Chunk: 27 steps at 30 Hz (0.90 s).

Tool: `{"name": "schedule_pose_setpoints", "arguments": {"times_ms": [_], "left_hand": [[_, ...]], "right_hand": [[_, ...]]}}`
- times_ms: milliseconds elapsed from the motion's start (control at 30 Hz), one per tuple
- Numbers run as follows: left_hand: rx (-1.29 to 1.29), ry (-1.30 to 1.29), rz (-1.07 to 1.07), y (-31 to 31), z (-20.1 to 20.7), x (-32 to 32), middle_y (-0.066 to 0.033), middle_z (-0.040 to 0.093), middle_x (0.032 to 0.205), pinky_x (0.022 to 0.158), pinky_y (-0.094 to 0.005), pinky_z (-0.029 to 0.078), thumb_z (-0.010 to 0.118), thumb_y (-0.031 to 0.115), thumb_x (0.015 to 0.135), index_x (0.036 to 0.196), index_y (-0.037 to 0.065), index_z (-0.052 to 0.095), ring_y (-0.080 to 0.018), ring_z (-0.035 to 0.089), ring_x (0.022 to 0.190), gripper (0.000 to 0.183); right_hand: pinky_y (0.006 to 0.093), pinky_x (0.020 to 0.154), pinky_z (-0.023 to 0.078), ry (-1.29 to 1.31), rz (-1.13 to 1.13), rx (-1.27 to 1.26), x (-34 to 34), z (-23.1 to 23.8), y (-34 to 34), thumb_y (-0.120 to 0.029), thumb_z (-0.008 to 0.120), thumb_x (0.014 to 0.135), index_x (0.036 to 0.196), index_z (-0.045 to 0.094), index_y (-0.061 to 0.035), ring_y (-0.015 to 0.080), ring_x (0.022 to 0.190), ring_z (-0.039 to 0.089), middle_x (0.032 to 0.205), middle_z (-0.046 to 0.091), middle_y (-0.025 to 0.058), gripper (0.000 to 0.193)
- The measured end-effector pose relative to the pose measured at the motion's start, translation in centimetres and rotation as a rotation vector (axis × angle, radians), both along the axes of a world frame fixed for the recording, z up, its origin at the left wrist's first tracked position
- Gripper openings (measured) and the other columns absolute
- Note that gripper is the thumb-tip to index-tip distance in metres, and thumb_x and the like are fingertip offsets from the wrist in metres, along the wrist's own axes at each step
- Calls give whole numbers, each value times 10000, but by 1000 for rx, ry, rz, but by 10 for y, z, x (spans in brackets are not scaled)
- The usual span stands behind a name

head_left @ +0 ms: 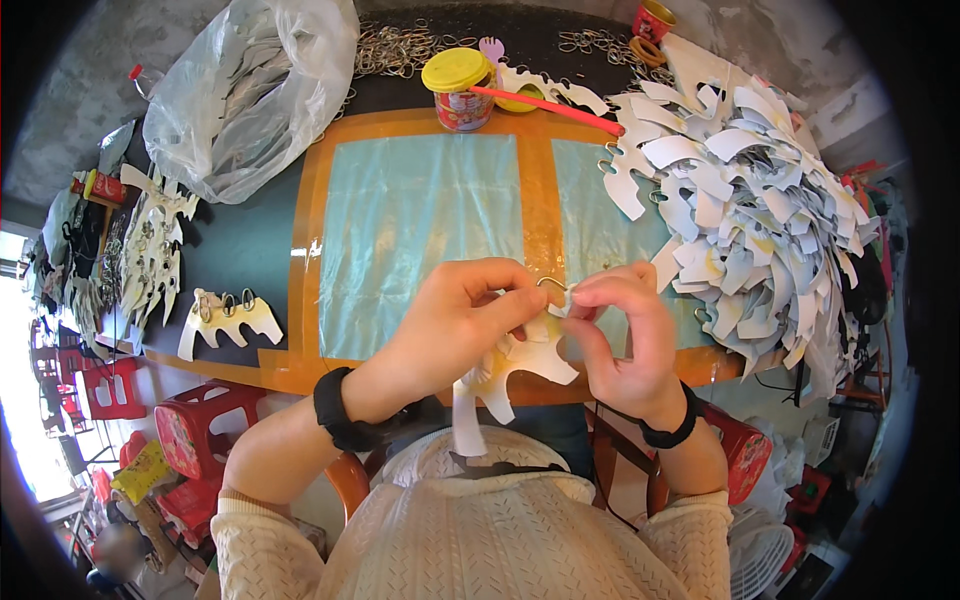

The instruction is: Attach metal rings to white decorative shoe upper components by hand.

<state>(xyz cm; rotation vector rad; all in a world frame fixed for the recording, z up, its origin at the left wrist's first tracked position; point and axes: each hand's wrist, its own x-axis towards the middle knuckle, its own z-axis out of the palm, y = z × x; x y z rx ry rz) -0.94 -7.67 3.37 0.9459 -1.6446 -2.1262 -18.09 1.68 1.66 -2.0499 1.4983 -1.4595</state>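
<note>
The white card cutout [520,365] sits between both hands, just above the counter [300,370] edge. It looks thin, light and easy to bend. The left hand [455,320] pinches its top. The right hand [625,335] pinches the little metal ring [551,283] there.

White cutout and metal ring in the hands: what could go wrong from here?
1. The left hand and right hand pinch the white cutout at its top; forcing the metal ring might tear it.
2. The ring is small and could slip.
3. The big cutout heap overhangs the table edge and may slide off.
</note>
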Motion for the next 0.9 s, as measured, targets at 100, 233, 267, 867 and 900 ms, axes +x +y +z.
{"name": "schedule_pose_setpoints", "arguments": {"times_ms": [100,233,267,867,900], "left_hand": [[-248,-9,41,6,-11,2,-70,600,757,604,-238,447,595,138,876,857,-24,608,-100,570,671,164],[-356,33,87,7,-11,3,-79,604,783,555,-238,441,593,124,872,861,-21,612,-111,572,638,147],[-376,-27,66,8,-2,2,-54,600,800,576,-229,432,593,119,878,867,-11,616,-98,560,683,133],[213,43,-32,4,7,6,-3,622,876,602,-192,445,626,164,895,1006,27,608,-25,544,707,177],[198,67,-41,4,7,7,-3,621,875,602,-190,445,627,162,895,1021,22,605,-25,544,709,190]], "right_hand": [[301,740,329,60,11,110,3,7,0,50,676,727,1094,574,-91,163,703,588,813,615,23,407],[328,731,392,-18,-9,170,8,9,1,27,708,717,1052,588,-77,196,712,590,814,617,41,371],[334,709,414,-32,-57,171,8,8,1,16,722,708,1021,596,-69,209,714,592,807,616,49,349],[273,462,369,153,-197,84,13,15,8,18,750,644,785,617,-87,166,534,556,677,565,24,220],[273,462,369,154,-193,85,13,16,9,18,750,644,785,617,-87,166,534,556,677,565,24,220]]}}
